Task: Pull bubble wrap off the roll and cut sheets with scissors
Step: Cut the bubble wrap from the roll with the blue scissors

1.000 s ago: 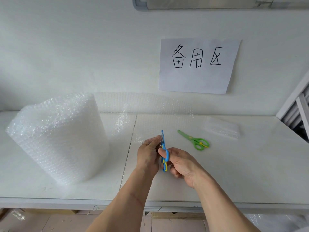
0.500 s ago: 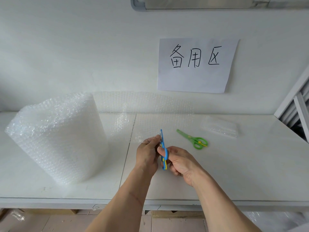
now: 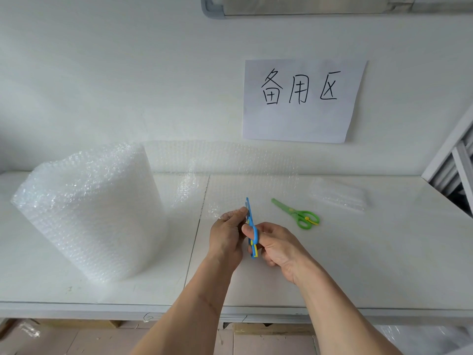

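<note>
Since the earlier frames almost nothing has moved: both hands have stayed together over the white tabletop (image 3: 358, 265), and the small blue plastic scissors with yellow trim (image 3: 252, 228) have kept their pose.

The scissors sit between the two hands, just right of the seam in the tabletop. Their long axis runs nearly straight away from the person, with the blade tip pointing toward the wall and the handle loops toward the person. The blades look closed or nearly so. The right hand (image 3: 277, 248) has its thumb through the upper handle loop and its fingers curled round the lower one. The left hand (image 3: 226, 233) pinches the near edge of the clear pulled-out bubble-wrap sheet (image 3: 230, 180) with curled fingers, right against the left side of the blades.

That sheet runs from the scissors back toward the wall and leftward to the large white roll of bubble wrap (image 3: 94, 211), which stands upright well to the left of the scissors. To the right of the blue scissors, apart from them, a green plastic pair of scissors (image 3: 298, 213) lies flat, tip pointing up-left and handles down-right. Farther right lies a small folded stack of cut bubble-wrap pieces (image 3: 337, 198). Above, a white paper sign with handwritten black characters (image 3: 302, 101) hangs on the wall.
</note>
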### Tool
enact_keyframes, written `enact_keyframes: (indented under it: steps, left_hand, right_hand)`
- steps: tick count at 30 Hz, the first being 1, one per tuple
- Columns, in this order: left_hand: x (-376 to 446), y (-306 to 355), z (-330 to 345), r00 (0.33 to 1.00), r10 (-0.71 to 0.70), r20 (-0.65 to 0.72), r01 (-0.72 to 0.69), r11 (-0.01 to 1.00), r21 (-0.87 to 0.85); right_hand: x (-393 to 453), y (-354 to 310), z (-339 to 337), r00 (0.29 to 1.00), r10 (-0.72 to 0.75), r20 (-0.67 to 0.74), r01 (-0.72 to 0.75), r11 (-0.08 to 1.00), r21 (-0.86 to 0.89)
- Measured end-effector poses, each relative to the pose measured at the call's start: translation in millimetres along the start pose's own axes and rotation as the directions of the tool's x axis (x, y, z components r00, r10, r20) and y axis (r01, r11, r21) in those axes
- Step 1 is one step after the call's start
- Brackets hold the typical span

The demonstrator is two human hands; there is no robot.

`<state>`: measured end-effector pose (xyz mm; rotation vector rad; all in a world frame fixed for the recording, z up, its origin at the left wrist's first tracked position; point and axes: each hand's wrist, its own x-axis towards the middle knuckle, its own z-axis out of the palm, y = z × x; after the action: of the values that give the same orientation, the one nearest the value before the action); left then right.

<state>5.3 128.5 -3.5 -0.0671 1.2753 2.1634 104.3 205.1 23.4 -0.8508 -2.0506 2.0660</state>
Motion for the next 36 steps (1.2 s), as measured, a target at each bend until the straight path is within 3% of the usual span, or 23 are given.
enact_keyframes:
  steps: [36]
  left_hand:
    - [4.8,2.0,-0.4,0.999,-0.047,-0.015,0.047,0.999,-0.013]
  right_hand:
    - [4.5,-2.1,4.6,1.0,0.017,-0.022,-0.018,1.0,-0.017]
